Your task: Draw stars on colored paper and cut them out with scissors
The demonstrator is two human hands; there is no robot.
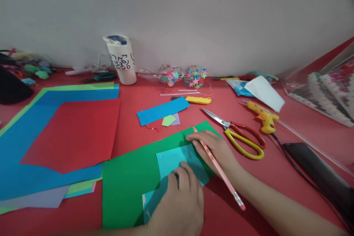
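Observation:
My left hand presses down on a light blue paper piece with bent fingers; its thumb and part of the paper are hidden. That piece lies on a green sheet. My right hand is closed around a pink patterned pencil, its eraser end toward me and its point over the green sheet's far part. The right hand's fingers are near the light blue paper's right edge. Beyond the sheet lie a blue paper strip and small paper scraps.
Scissors with red and yellow handles lie right of the green sheet. Farther right are a yellow glue gun and a black case. A yellow cutter and a white tumbler stand behind. Coloured sheets are stacked at left.

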